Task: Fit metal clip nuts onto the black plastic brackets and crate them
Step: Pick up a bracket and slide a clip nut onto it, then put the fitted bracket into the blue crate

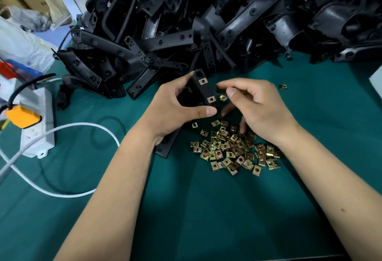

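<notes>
My left hand [175, 107] grips a black plastic bracket [203, 89] upright above the green table. Two metal clip nuts are fitted on it, one near the top [202, 81] and one lower down [211, 99]. My right hand [258, 107] hovers just right of the bracket with loosely curled fingers; its lower fingers reach down toward the pile of loose brass-coloured clip nuts [233, 149]. I see nothing pinched between thumb and forefinger. A single nut [223, 97] lies just below the thumb.
A big heap of black brackets [206, 22] fills the back of the table. A white power strip [39, 124] with an orange plug [22, 116] and white cable [62, 190] lies at left. One stray nut [282, 87] sits far right. Another bracket [165, 147] lies under my left wrist.
</notes>
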A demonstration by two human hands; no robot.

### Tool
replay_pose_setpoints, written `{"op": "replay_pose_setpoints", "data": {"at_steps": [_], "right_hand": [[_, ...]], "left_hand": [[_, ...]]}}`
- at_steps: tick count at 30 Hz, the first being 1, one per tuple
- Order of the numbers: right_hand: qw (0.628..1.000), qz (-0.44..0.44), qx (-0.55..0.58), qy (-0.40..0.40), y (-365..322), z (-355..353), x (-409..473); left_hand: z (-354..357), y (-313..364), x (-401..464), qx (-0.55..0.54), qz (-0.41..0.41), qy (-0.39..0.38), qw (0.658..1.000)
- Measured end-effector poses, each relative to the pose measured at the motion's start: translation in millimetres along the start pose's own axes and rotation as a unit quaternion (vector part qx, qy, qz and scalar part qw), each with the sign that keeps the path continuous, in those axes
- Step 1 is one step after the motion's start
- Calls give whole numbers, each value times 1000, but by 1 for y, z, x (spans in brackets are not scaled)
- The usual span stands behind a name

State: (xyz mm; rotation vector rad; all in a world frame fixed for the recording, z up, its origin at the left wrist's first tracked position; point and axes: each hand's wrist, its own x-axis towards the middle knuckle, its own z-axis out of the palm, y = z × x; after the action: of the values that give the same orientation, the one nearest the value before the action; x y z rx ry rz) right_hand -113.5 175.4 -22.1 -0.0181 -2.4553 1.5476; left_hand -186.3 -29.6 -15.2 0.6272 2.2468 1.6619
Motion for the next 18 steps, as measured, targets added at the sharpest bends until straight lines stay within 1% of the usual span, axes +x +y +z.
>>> {"op": "replay_pose_setpoints", "data": {"at_steps": [2,5,7,9,12,14,16,18], "right_hand": [[1000,-16,16,9,-2,2,-1],[998,-51,26,-1,-6,8,-2],[997,-71,9,13,-7,11,-3],[996,-75,27,30,-8,9,-2],[994,-53,58,73,-7,-6,-9],[989,-35,99,102,-7,-21,-18],[980,-29,120,157,-7,-45,-32],[961,-43,122,245,-7,-77,-51]], "left_hand": [[3,3,-2,-33,-12,21,999],[11,12,-3,-110,-54,61,991],[15,16,-4,-141,-63,64,986],[16,21,-4,-158,-57,56,984],[27,33,-3,-160,-41,51,985],[40,45,-2,-148,-29,45,988],[65,61,-3,-131,-8,20,991],[99,80,-4,-144,28,-1,989]]}}
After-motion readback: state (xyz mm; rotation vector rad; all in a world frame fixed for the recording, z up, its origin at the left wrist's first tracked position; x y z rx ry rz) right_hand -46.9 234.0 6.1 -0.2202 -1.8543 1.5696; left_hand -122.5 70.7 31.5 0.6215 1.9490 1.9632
